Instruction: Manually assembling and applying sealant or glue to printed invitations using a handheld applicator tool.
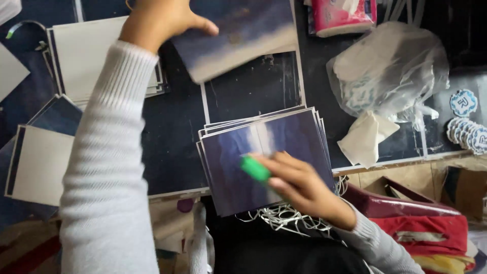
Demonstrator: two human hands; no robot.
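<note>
The left hand is gripping a dark blue card by its edge, lifted beyond the right hand — which is clamping a green glue stick and pressing its tip onto the stack of blue cards beneath it.

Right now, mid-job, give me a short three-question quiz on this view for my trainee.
1. True or false: the left hand holds a dark blue sheet lifted above the table.
2. What colour is the small object in the right hand?
3. The right hand rests on: A) a stack of dark blue sheets; B) the clear plastic bag; C) the round stickers.

Key: 1 true; 2 green; 3 A.
</note>
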